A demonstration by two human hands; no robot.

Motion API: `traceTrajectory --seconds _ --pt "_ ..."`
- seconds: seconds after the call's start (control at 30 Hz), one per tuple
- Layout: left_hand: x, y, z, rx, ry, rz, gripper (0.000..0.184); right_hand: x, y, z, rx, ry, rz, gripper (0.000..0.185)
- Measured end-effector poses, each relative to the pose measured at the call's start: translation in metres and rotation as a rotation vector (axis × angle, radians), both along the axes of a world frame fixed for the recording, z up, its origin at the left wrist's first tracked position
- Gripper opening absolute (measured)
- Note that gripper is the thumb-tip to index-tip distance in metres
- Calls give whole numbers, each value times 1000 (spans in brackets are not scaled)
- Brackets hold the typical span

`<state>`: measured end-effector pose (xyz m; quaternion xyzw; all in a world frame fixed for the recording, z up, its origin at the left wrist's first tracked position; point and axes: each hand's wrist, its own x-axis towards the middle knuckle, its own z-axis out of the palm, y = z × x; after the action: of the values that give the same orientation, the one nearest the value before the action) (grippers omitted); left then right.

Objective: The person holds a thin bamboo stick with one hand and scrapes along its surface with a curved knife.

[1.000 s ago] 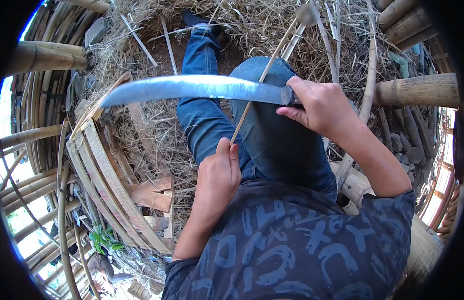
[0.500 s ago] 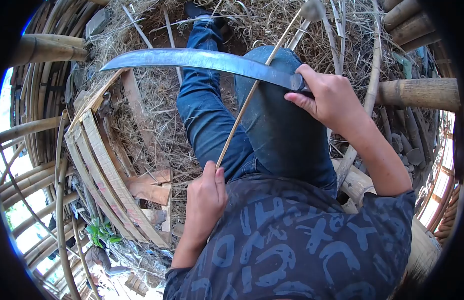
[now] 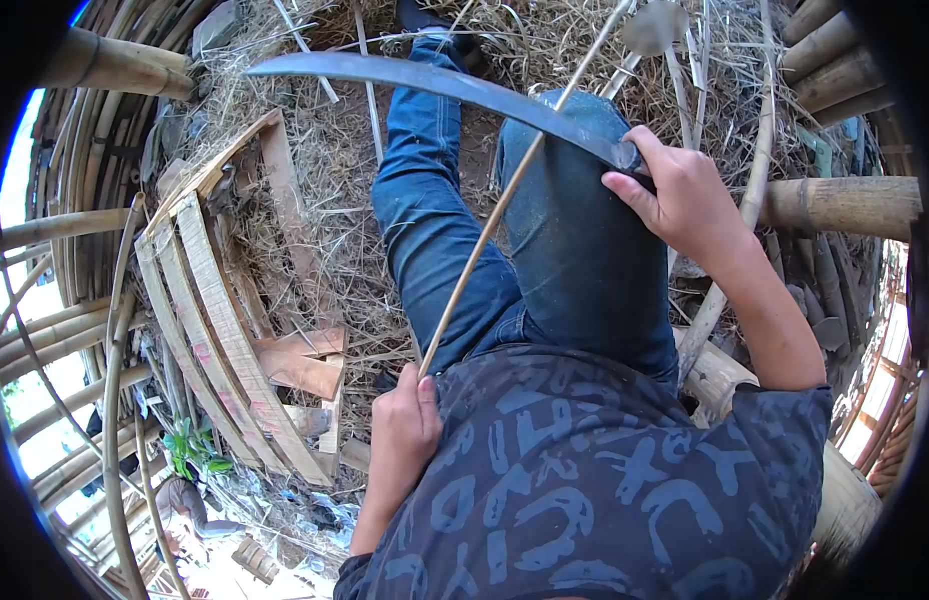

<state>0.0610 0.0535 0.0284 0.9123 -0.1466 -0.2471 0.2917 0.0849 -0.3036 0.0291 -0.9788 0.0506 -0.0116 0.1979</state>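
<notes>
In the head view, my right hand (image 3: 692,198) is closed around the handle end of a long curved machete (image 3: 434,82), thumb and forefinger near the blade's base. The blade reaches up and left, its tip over the dry straw. My left hand (image 3: 406,415) pinches the lower end of a thin bamboo strip (image 3: 481,240) beside my waist. The strip runs up and right past my bent knee in blue jeans (image 3: 574,235), crossing the blade near the knee. Whether blade and strip touch I cannot tell.
Dry straw (image 3: 334,260) covers the ground. A wooden slatted crate (image 3: 219,320) stands at the left. Thick bamboo poles (image 3: 844,205) jut in from both sides. A long pole (image 3: 754,190) slants past my right hand. Another person (image 3: 189,505) shows at lower left.
The machete's tip has swung up and its face has turned, looking narrower. My left hand has drawn slightly down and back with the strip. The view has shifted a little.
</notes>
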Motion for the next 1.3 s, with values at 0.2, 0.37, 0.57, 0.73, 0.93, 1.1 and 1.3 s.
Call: traceTrajectory --seconds 0.2,0.37,0.57,0.73,0.93,1.1,1.3 --pt "29 -55 0 -46 -145 -138 17 2 2 1 -73 -138 136 51" --pt "42 -65 1 -33 -157 -178 20 1 -16 -3 -48 -80 93 54" --pt "36 -53 4 -19 -79 -154 20 1 -4 -2 6 -37 59 47" --pt "13 -13 4 24 -24 -65 18 2 -13 -3 5 -20 -29 51" --pt "-16 14 -5 -25 7 34 18 4 -5 0 18 -71 6 53" --pt "-2 -12 -3 -120 36 -5 18 1 0 -7 89 -159 70 46" --pt "42 -79 -11 -212 -104 -96 22 2 2 2 -2 -108 147 47"
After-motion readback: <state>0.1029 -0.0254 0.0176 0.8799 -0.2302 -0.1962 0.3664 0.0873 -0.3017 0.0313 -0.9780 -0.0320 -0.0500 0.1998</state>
